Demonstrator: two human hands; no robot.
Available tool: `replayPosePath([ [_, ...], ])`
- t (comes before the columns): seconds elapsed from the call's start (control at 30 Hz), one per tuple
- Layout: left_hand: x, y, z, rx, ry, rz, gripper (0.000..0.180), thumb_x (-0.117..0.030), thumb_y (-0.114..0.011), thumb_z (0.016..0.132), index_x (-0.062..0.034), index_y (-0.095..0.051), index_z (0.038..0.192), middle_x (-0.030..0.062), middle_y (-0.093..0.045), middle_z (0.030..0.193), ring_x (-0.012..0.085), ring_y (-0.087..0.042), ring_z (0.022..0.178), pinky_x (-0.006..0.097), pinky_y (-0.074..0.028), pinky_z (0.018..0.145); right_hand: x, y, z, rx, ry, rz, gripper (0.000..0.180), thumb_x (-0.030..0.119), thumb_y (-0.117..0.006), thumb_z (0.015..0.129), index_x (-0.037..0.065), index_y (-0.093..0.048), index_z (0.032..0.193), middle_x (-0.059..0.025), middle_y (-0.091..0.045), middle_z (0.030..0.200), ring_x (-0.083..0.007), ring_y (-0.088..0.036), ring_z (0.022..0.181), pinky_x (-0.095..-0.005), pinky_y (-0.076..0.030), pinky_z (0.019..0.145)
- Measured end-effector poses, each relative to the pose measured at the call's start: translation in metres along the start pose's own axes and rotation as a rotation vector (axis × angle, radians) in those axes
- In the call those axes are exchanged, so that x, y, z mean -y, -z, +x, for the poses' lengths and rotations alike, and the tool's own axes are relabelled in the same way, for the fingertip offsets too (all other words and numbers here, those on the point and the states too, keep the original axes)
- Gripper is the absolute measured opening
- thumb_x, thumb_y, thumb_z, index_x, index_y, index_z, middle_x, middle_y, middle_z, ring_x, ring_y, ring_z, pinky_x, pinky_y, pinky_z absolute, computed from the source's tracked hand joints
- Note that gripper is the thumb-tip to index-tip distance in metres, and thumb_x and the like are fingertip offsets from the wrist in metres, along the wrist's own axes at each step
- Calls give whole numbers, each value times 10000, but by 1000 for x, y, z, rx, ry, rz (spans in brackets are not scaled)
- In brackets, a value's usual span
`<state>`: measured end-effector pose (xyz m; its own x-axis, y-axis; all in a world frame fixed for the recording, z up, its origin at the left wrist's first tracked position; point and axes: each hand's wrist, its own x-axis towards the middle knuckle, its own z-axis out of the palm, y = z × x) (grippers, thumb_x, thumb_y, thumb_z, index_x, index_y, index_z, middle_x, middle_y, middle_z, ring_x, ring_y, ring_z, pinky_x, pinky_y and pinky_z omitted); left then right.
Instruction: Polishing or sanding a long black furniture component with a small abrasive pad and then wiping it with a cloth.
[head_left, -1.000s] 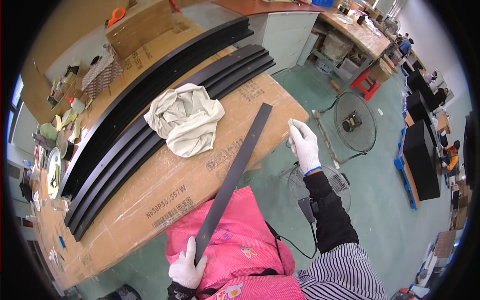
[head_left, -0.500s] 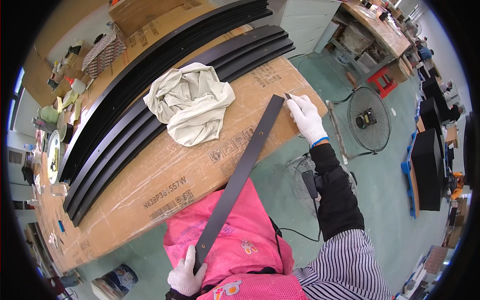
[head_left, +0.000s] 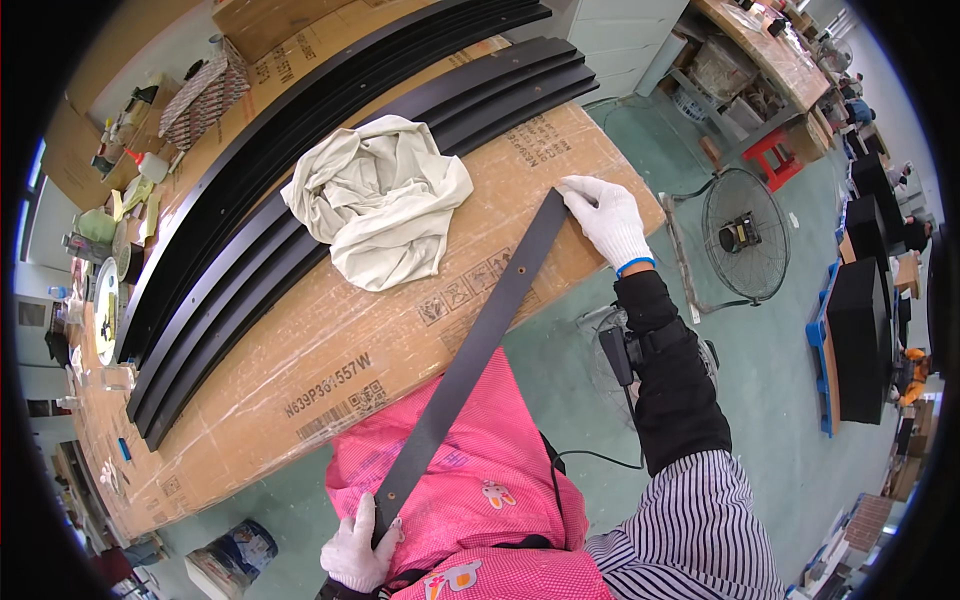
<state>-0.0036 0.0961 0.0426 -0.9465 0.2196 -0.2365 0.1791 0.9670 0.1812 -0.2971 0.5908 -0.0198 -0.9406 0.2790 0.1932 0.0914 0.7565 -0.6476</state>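
A long black strip [head_left: 470, 350] with small holes runs slantwise from my lap up across the edge of the cardboard-covered table. Its near end sits between the thumb and fingers of my left hand [head_left: 355, 550], in a white knit glove. My right hand [head_left: 606, 215], gloved the same way, is closed in a pinch against the far end of the strip. Whatever small piece those fingertips hold is hidden. Left of the strip a crumpled cream cloth [head_left: 385, 200] lies on the table, partly over a stack of curved black strips [head_left: 240, 290].
Brown cardboard [head_left: 400, 330] covers the table. A white bottle with a red tip [head_left: 150, 166] and a patterned box [head_left: 205, 100] stand at the far left. Right of the table are a floor fan [head_left: 742, 235], a red stool [head_left: 772, 160] and black blocks on a blue pallet [head_left: 822, 350].
My right hand has shifted slightly up and left onto the strip's far end; the small dark piece at its fingertips no longer shows. My left hand has slid a little lower left.
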Motion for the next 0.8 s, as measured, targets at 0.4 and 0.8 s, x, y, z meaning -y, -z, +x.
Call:
replayPosePath([
  [0.4, 7, -4, 1, 34, 28, -4, 822, -457, -868, 806, -82, -582, 1479, 170, -682, 838, 362, -706, 645, 449, -558, 561, -1, 0, -1, 70, -85, 69, 279, 261, -700, 940, 72, -802, 1118, -177, -781, 1094, -358, -735, 1044, -405, -561, 937],
  [0.8, 11, -3, 4, 31, 21, -18, 847, -429, -878, 774, -84, -574, 1486, 171, -676, 849, 365, -702, 670, 450, -549, 570, 3, 4, -3, 134, -278, 189, 279, 241, -719, 937, 56, -802, 1128, -177, -790, 1058, -319, -752, 906, -385, -575, 872],
])
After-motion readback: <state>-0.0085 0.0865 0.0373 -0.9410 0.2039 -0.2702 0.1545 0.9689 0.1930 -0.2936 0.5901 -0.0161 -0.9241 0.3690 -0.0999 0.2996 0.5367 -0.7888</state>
